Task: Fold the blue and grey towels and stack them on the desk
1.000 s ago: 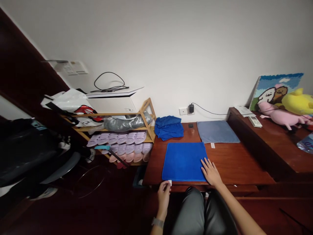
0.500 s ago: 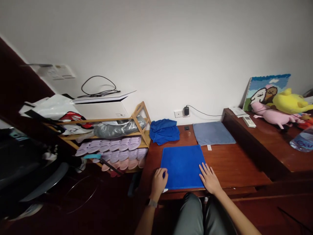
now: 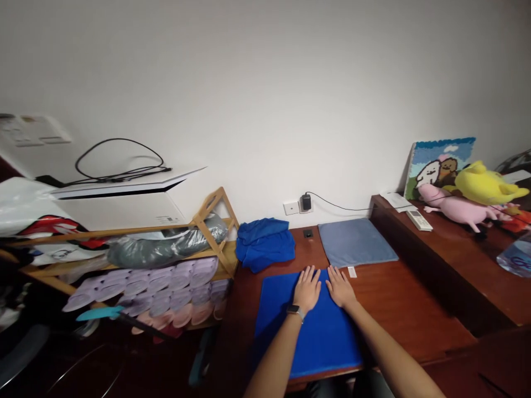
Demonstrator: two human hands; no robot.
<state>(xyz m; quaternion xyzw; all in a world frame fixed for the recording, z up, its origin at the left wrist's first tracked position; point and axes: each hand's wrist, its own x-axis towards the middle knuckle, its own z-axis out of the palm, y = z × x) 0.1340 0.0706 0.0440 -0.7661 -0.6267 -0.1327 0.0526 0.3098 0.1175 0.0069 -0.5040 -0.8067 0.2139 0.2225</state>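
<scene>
A bright blue cloth [image 3: 323, 337] lies spread flat on the brown wooden table [image 3: 398, 298], near its front edge. My left hand [image 3: 307, 288] rests on the upper part of the cloth, fingers stretched forward, with a watch on the wrist. Beside it, my right hand [image 3: 340, 286] is laid flat at the cloth's far right edge, fingers extended. Neither hand grips anything. Behind the hands sits a crumpled pile of blue cloth [image 3: 265, 243]. A grey-blue cloth [image 3: 357, 241] with a small white tag is laid flat at the back right.
On the left, a wooden rack [image 3: 213, 221] holds rows of slippers [image 3: 166, 279] and a white box [image 3: 124, 207]. The raised desk [image 3: 464, 260] at right carries a remote [image 3: 419, 220], plush toys [image 3: 460, 209] and a water bottle [image 3: 516, 257]. A black plug [image 3: 306, 202] is in the wall socket.
Both hands have moved from the cloth's sides to its far part, closer together. My left hand's curled fingers are now straight. The view has shifted right and nearer the table.
</scene>
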